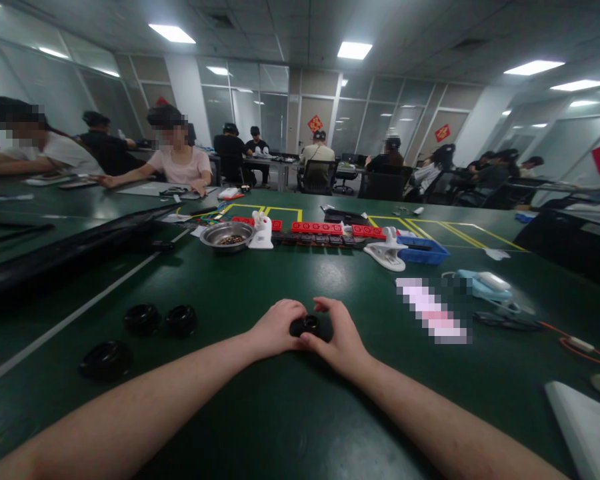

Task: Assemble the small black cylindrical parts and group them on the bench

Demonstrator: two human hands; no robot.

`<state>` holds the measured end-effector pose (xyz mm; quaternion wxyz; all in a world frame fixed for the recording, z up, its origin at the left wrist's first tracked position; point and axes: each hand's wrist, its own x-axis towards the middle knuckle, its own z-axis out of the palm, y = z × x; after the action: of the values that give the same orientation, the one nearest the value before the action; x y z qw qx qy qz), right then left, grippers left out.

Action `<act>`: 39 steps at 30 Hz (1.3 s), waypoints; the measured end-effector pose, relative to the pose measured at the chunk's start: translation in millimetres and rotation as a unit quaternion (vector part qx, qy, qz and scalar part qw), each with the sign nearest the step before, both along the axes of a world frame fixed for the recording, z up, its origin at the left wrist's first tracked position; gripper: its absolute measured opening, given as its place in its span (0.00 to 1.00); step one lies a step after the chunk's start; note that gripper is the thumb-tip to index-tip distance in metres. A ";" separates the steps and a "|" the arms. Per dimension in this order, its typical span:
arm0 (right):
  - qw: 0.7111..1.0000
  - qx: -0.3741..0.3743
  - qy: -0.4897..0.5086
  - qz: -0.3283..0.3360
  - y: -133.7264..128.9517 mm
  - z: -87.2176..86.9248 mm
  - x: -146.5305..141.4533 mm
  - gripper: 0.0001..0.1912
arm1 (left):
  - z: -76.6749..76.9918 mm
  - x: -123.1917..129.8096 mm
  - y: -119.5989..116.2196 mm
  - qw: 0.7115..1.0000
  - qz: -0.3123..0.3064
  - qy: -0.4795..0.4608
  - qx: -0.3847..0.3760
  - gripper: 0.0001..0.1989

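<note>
A small black ring-shaped piece [310, 325] with a hollow in its top sits at the table's middle, between both hands. My left hand [279, 327] is closed about its left side, its fingers partly hiding it. From the other side, my right hand [343, 337] curls around it, thumb in front and fingers behind. Three similar black round pieces lie to the left: two side by side, one [143, 319] beside another [181, 320], and a larger-looking one [105, 361] closer to me. Their exact kind cannot be made out.
Beyond the hands stand a metal bowl [227, 237] of small parts, white clips [387, 250], red blocks [317, 228] and a blue tray [425, 252]. A long black object [75, 250] lies left. Cables [505, 321] and a light-blue item [480, 285] lie right. People [180, 150] sit beyond.
</note>
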<state>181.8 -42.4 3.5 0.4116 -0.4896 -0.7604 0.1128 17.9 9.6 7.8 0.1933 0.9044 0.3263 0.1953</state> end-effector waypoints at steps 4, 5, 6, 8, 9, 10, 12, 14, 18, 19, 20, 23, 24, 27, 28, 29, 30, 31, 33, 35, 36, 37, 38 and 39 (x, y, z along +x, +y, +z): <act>1.000 -0.001 -0.004 0.008 0.2 -0.1 -0.7 0.22 | 1.9 0.9 -1.1 1.000 0.002 -0.002 -0.003 0.17; 1.000 0.003 0.000 0.023 -0.2 0.3 0.3 0.22 | 2.2 0.9 -1.5 1.000 0.004 -0.003 -0.002 0.18; 0.999 0.005 0.003 0.042 -0.8 0.7 1.7 0.24 | 2.4 0.9 -1.8 1.000 0.006 -0.004 -0.001 0.18; 0.997 0.006 0.004 0.074 -1.9 1.7 4.7 0.26 | 2.4 0.2 -2.2 1.000 0.005 -0.005 0.001 0.19; 0.997 0.006 0.006 0.079 -2.3 2.0 5.9 0.27 | 2.3 -0.4 -2.2 1.000 0.003 -0.005 0.000 0.19; 0.997 0.006 0.009 0.075 -2.5 2.2 6.6 0.27 | 2.3 -1.2 -2.2 1.000 -0.002 -0.005 -0.003 0.20; 0.998 0.006 0.015 0.053 -2.5 2.3 6.3 0.26 | 2.5 -3.5 -1.2 1.000 -0.024 -0.008 -0.013 0.22; 0.999 0.002 0.014 0.037 -2.1 2.2 4.2 0.26 | 3.0 -6.1 1.2 0.998 -0.054 -0.006 -0.029 0.25; 0.999 -0.012 -0.002 0.035 -2.0 2.5 1.5 0.25 | 3.8 -10.7 8.5 0.992 -0.096 0.029 -0.081 0.21; 0.999 -0.015 -0.002 0.040 -2.2 2.8 2.2 0.25 | 3.7 -11.2 10.0 0.990 -0.101 0.035 -0.091 0.18; 0.999 -0.016 0.000 0.051 -2.6 3.2 3.3 0.24 | 3.4 -11.4 10.9 0.989 -0.102 0.036 -0.099 0.16; 0.995 -0.017 0.013 0.097 -4.4 4.7 8.1 0.25 | 1.5 -9.6 10.5 0.993 -0.076 0.014 -0.094 0.15; 0.994 -0.017 0.016 0.110 -5.0 5.2 9.2 0.26 | 0.8 -8.5 9.5 0.994 -0.061 0.005 -0.085 0.16; 0.995 -0.008 0.017 0.102 -5.6 5.8 9.2 0.27 | -0.7 -5.3 5.9 0.998 -0.037 -0.010 -0.058 0.19; 0.996 -0.003 0.018 0.086 -5.2 5.5 8.1 0.26 | -1.0 -4.6 5.0 0.998 -0.036 -0.010 -0.052 0.18; 0.998 0.002 0.019 0.065 -4.7 5.0 6.8 0.27 | -1.2 -4.1 4.5 0.998 -0.039 -0.011 -0.047 0.17; 0.999 0.004 0.019 0.045 -3.9 4.3 5.5 0.27 | -1.3 -3.8 4.3 0.998 -0.043 -0.011 -0.041 0.16; 0.999 0.003 0.018 0.029 -3.2 3.6 4.2 0.27 | -1.5 -3.7 4.2 0.998 -0.046 -0.011 -0.036 0.15; 1.000 -0.005 0.012 0.016 -2.3 2.6 2.9 0.26 | -1.8 -3.6 4.3 0.998 -0.048 -0.012 -0.025 0.15; 0.999 -0.011 0.007 0.040 -2.8 2.6 3.2 0.24 | -2.0 -3.5 4.3 0.999 -0.045 -0.013 -0.019 0.16; 0.998 -0.012 0.006 0.059 -3.5 3.0 3.9 0.24 | -2.0 -3.4 4.2 0.999 -0.042 -0.014 -0.018 0.17; 0.997 -0.012 0.004 0.079 -4.3 3.6 4.9 0.25 | -2.1 -3.4 4.0 0.999 -0.041 -0.015 -0.018 0.18; 0.995 -0.012 0.003 0.096 -5.1 4.3 5.9 0.27 | -2.1 -3.3 3.8 0.999 -0.040 -0.015 -0.018 0.19; 0.994 -0.011 0.002 0.106 -5.7 4.8 6.9 0.28 | -2.0 -3.2 3.6 0.999 -0.039 -0.014 -0.020 0.19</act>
<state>188.7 -48.1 8.3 0.3931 -0.4107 -0.8060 0.1649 14.7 13.2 5.8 0.2230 0.9098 0.2917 0.1936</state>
